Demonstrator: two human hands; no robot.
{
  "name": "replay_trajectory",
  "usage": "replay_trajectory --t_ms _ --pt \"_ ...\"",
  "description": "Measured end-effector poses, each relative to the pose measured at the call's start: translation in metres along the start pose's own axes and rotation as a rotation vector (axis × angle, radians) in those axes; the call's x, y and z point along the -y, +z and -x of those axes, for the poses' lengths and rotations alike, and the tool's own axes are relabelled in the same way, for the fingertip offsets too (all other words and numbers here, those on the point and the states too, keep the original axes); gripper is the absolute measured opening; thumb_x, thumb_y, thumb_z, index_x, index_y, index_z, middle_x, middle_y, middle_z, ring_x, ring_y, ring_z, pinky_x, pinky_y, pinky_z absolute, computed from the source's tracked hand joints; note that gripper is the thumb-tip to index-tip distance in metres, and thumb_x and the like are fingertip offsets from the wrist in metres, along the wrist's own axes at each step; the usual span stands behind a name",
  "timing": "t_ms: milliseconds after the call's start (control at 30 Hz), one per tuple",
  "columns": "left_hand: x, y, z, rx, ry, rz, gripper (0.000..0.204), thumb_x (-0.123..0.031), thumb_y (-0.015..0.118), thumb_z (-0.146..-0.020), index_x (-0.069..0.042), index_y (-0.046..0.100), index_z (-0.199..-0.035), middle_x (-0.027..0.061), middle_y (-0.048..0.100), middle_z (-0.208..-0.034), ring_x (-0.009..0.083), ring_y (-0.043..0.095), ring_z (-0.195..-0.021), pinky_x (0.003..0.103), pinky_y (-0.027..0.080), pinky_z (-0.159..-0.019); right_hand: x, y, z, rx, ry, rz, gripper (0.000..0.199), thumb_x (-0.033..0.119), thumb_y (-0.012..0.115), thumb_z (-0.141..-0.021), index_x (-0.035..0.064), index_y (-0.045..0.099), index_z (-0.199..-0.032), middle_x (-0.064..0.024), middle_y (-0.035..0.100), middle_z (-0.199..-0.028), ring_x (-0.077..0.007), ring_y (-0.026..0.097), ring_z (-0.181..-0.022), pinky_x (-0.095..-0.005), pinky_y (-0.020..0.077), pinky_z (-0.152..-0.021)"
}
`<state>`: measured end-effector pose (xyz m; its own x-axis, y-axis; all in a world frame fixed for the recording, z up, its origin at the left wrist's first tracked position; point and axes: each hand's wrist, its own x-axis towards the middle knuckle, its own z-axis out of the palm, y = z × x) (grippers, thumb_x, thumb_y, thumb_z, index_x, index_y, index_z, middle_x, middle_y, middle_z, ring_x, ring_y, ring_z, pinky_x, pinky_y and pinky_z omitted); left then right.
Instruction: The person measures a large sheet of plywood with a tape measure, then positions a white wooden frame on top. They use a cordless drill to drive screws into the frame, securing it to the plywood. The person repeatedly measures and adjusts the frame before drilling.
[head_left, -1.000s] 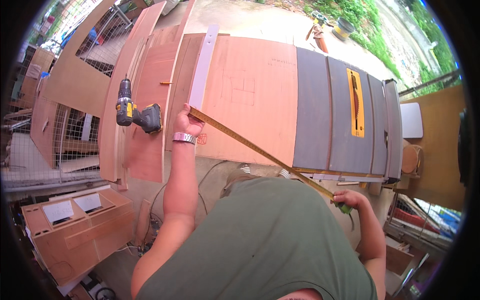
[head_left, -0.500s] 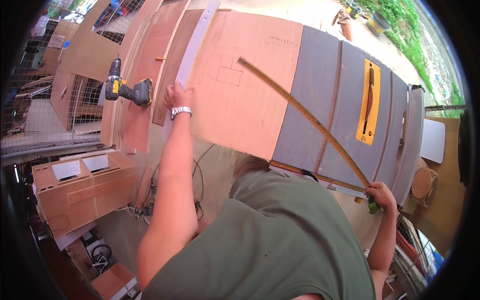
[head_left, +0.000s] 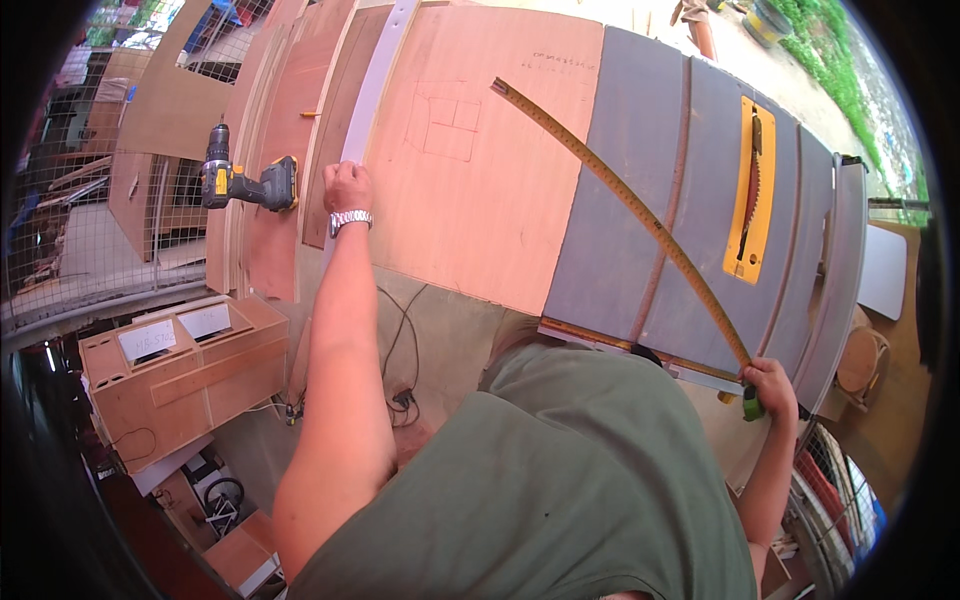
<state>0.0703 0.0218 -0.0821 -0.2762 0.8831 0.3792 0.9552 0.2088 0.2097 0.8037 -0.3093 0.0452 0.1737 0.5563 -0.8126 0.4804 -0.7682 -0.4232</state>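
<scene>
Right hand (head_left: 768, 382) is clamped on the tape (head_left: 640, 215) case at the desk's (head_left: 640, 150) near edge; the thin blade will likely buckle. Left hand (head_left: 346, 186) presses flat on the rail (head_left: 375, 80).

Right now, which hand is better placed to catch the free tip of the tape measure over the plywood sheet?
Left, probably. The left hand rests at the plywood sheet's left edge, on the side where the tape measure's tip hangs free. The right hand is occupied gripping the tape case at the near edge of the table saw.
</scene>
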Motion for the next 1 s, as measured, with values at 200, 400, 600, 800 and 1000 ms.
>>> replay_trajectory --t_ms 200,400,600,800,1000 --pt "-0.059 -0.019 0.005 -0.193 0.201 0.013 0.021 -0.016 0.068 -0.083 -0.008 0.072 -0.102 0.0147 0.064 -0.12 0.0382 0.059 -0.113 0.052 0.05 -0.093 0.024 -0.02 -0.02 -0.018 -0.036 0.156 0.02 0.015 0.061 -0.089 -0.0009 0.071 -0.082 -0.0022 0.056 -0.064 -0.0125 0.053 -0.061 -0.0315 0.0441 -0.061" --pt "-0.246 -0.065 0.092 0.347 0.693 0.345 0.023 -0.014 0.071 -0.085 -0.013 0.072 -0.108 0.0104 0.067 -0.112 0.0294 0.069 -0.094 0.041 0.058 -0.076 0.075 -0.033 -0.044 -0.018 -0.154 0.291 0.024 0.02 0.063 -0.085 -0.003 0.071 -0.083 -0.0069 0.056 -0.062 -0.0158 0.056 -0.061 -0.0338 0.0459 -0.061" --pt "-0.278 -0.065 0.087 0.516 0.703 0.254 0.006 -0.018 0.068 -0.089 -0.012 0.068 -0.088 0.0052 0.066 -0.086 0.0273 0.069 -0.075 0.041 0.056 -0.065 0.099 -0.047 -0.06 -0.069 -0.212 0.443 0.022 0.021 0.065 -0.083 0.0013 0.074 -0.086 -0.0111 0.06 -0.064 -0.0202 0.059 -0.062 -0.0365 0.0489 -0.065" --pt "-0.271 -0.057 0.085 0.508 0.777 0.208 0.008 -0.018 0.064 -0.092 -0.012 0.068 -0.089 0.0068 0.065 -0.089 0.0278 0.069 -0.078 0.042 0.056 -0.069 0.103 -0.063 -0.076 -0.054 -0.204 0.432 0.022 0.021 0.065 -0.082 0.0018 0.075 -0.087 -0.0106 0.062 -0.065 -0.0195 0.061 -0.063 -0.0359 0.0493 -0.066" --pt "-0.27 -0.054 0.074 0.607 0.629 0.11 0.012 -0.01 0.057 -0.093 -0.014 0.068 -0.089 0.0067 0.067 -0.093 0.0274 0.069 -0.085 0.042 0.056 -0.074 0.111 -0.063 -0.086 -0.047 -0.27 0.42 0.023 0.019 0.066 -0.081 0.0028 0.074 -0.095 -0.0108 0.065 -0.072 -0.0191 0.062 -0.067 -0.0359 0.05 -0.067"
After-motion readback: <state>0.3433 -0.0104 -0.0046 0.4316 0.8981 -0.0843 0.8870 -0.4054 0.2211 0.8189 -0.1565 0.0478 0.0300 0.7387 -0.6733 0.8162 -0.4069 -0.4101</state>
